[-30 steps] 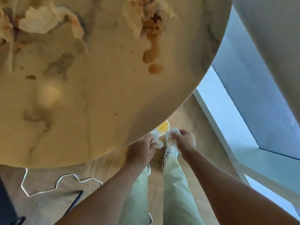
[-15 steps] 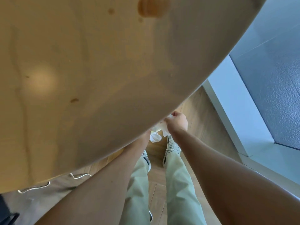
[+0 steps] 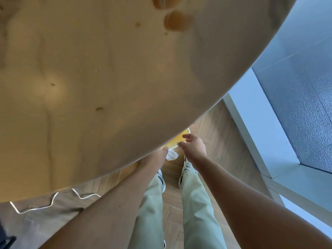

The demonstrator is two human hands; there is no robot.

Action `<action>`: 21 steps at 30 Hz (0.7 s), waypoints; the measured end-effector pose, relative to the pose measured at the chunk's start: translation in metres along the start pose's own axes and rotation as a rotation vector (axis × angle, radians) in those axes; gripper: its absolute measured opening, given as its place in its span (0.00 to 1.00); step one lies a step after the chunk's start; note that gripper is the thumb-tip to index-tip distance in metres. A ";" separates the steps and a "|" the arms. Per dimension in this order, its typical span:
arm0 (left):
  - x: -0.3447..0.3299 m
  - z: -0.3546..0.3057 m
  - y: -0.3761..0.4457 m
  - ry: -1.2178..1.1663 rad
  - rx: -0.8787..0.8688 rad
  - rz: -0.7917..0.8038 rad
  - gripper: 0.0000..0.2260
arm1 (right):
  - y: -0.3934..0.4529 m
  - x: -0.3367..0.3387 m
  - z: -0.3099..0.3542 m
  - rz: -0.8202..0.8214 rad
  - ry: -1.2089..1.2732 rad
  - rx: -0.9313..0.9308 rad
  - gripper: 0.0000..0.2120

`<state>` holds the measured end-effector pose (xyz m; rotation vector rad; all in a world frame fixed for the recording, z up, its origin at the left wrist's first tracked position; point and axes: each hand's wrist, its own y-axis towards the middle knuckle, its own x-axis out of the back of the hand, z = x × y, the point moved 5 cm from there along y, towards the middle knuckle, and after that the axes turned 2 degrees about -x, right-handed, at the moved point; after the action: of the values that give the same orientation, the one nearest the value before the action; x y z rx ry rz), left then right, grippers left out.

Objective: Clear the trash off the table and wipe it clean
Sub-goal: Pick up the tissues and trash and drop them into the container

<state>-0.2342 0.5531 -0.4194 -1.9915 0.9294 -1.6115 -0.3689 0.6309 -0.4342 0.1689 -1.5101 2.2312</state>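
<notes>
A round beige table (image 3: 100,90) fills the upper left, with brown sauce stains (image 3: 177,20) near its far side and small specks (image 3: 99,109) nearer me. Both hands are below the table's edge, over a yellow bin (image 3: 181,138) that shows only as a sliver. My right hand (image 3: 194,147) is open with spread fingers and holds nothing. My left hand (image 3: 153,159) is partly hidden by the table edge. A crumpled white tissue (image 3: 172,155) hangs at its fingers.
Wooden floor (image 3: 172,198) lies below, with my legs in light green trousers (image 3: 195,212) and sneakers. A white cable (image 3: 52,200) snakes on the floor at the left. A white sill and frosted glass wall (image 3: 296,108) stand at the right.
The view tilted down, so the dirty tissues on the table left the frame. My right hand let go of its tissue and spread open over the bin.
</notes>
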 end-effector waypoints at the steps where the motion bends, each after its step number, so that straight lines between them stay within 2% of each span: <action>1: 0.002 -0.002 -0.005 0.019 -0.013 -0.007 0.14 | -0.005 0.002 0.000 -0.012 0.015 0.007 0.18; 4: 0.020 -0.009 -0.024 0.040 -0.081 -0.092 0.17 | -0.036 0.011 0.013 -0.041 0.027 0.074 0.16; 8: 0.071 -0.039 -0.071 -0.111 -0.179 -0.182 0.12 | -0.093 0.032 0.046 -0.068 0.054 0.176 0.13; 15: 0.145 -0.068 -0.159 -0.093 -0.367 -0.195 0.12 | -0.200 0.086 0.094 -0.193 0.099 0.379 0.06; 21: 0.187 -0.063 -0.202 -0.175 -0.407 -0.275 0.11 | -0.268 0.118 0.139 -0.298 0.153 0.638 0.07</action>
<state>-0.2264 0.5647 -0.1370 -2.5904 1.0135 -1.4340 -0.3813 0.6214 -0.1110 0.3754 -0.6073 2.3314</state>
